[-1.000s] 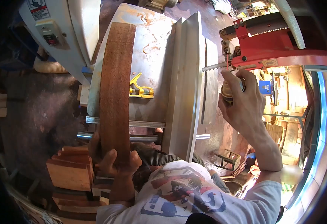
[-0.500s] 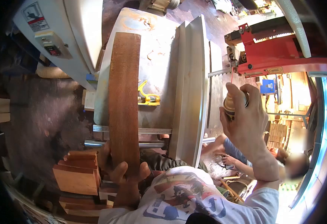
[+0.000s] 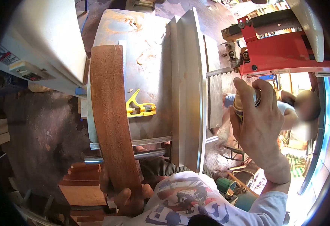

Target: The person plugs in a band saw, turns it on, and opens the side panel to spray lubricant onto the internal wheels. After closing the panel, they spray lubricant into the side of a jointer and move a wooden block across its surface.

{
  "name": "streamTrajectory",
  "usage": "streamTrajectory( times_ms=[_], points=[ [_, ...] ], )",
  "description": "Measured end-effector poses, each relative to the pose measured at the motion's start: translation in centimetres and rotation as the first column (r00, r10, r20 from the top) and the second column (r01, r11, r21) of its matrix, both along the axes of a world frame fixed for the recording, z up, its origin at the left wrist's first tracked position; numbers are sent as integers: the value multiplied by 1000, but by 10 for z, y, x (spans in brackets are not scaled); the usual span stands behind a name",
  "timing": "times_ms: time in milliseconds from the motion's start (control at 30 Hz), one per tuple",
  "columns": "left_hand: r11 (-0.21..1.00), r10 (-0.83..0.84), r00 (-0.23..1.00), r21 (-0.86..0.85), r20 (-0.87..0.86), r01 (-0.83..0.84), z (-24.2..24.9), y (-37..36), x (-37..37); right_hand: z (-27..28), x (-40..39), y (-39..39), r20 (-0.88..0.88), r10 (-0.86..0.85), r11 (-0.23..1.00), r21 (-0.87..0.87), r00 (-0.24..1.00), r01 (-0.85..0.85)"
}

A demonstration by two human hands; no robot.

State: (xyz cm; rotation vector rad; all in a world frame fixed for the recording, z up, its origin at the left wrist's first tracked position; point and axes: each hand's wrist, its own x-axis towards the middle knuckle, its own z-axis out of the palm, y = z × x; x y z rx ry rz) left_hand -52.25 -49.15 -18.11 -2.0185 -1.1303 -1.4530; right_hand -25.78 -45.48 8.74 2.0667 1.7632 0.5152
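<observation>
A long reddish-brown board [image 3: 111, 109] lies over the left part of the metal machine table [image 3: 153, 56]. My left hand [image 3: 129, 197] grips its near end, thumb and fingers wrapped round it. Raised at the right, my right hand [image 3: 257, 113] is closed round a small spray can [image 3: 244, 103] with a thin red straw, close to the red machine part. Just right of the board, a yellow-handled combination square [image 3: 140, 108] rests on the table, its blade partly hidden under the board.
A tall metal fence [image 3: 189, 90] runs along the table's right side. The red saw guide assembly [image 3: 278, 52] stands at the upper right. Reddish wood blocks [image 3: 82, 184] are stacked at the lower left. Another person [image 3: 289, 113] is behind my right hand.
The board's near end has moved down and right, and the board is now tilted, showing more of the square's blade. My right hand with the can has shifted slightly right. The other person has changed position.
</observation>
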Motion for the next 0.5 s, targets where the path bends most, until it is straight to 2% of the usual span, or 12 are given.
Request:
streamTrajectory(
  times_ms=[233,333,500],
  points=[
    [995,96,990,7,-100,-96,-21,-33,-20,1,3,7,41,9,1000,-9,999,-9],
    [993,117,985,4,-124,-118,-25,-40,-24,5,2,7,-14,-76,995,-67,997,75],
    [991,131,981,3,-144,-132,-32,-46,-29,4,-2,9,34,-58,995,-77,998,60]
  ],
)
